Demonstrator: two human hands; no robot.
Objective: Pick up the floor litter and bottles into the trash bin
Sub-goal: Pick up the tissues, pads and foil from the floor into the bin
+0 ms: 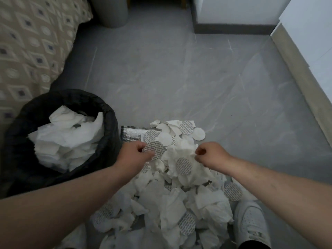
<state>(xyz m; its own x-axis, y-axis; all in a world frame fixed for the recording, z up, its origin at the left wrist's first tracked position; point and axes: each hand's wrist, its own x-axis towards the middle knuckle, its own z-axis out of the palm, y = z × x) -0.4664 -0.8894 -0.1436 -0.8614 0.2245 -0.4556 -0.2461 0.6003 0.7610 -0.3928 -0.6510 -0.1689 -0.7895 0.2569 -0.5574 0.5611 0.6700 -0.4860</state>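
Both hands are in the pile of paper litter (172, 186) on the floor, left hand (133, 155) pinching a round disc (154, 150), right hand (210, 155) pinching tissue, so grab lots and drop it in the black trash bin (107, 112) beside the pile.

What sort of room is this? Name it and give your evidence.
Probably a bedroom at home. A patterned bedspread hangs at the left edge, white cabinets line the right, and a bag-lined trash bin stands on the grey tiled floor beside scattered tissues.
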